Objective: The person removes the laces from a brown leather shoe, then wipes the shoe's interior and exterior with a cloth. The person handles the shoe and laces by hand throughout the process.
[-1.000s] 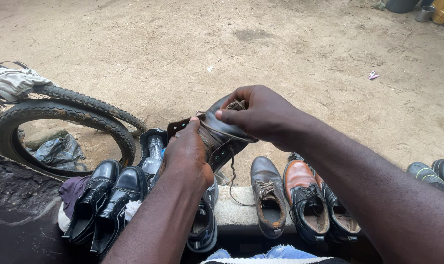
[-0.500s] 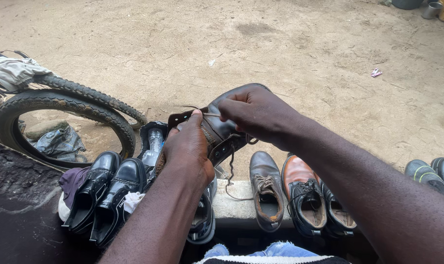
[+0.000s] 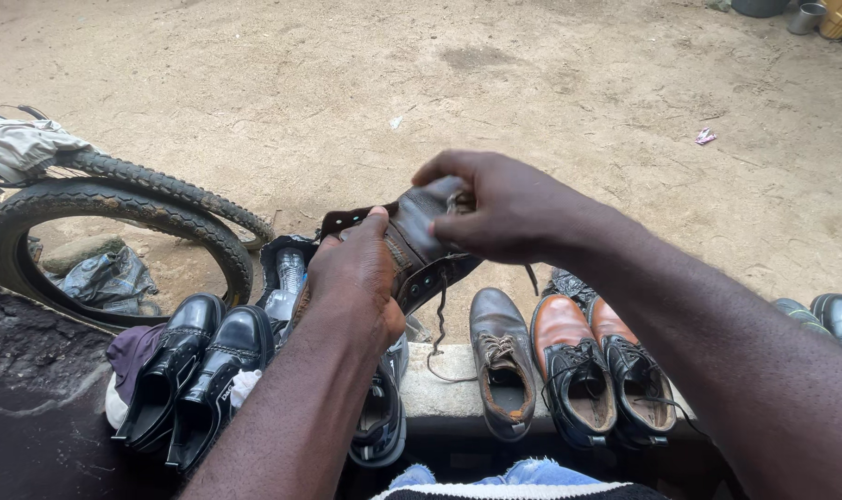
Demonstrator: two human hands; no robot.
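Both hands up over the shoes: left hand [image 3: 351, 278] and right hand [image 3: 504, 208] each gripping the dark boot [image 3: 419, 243], boot slanting from near left to far right.

Both forearms were bare, no sleeves, watch or rings on left hand [image 3: 351, 278] or right hand [image 3: 509, 208]; blue jeans [image 3: 523, 474] showed below, dark striped hem.

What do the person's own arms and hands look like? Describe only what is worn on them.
Both arms are bare from the frame's lower edge to the fingertips: no sleeves, gloves, watch or bracelets show. The left hand and right hand carry no visible rings. At the bottom edge, a strip of blue cloth and a dark garment with a white band show.
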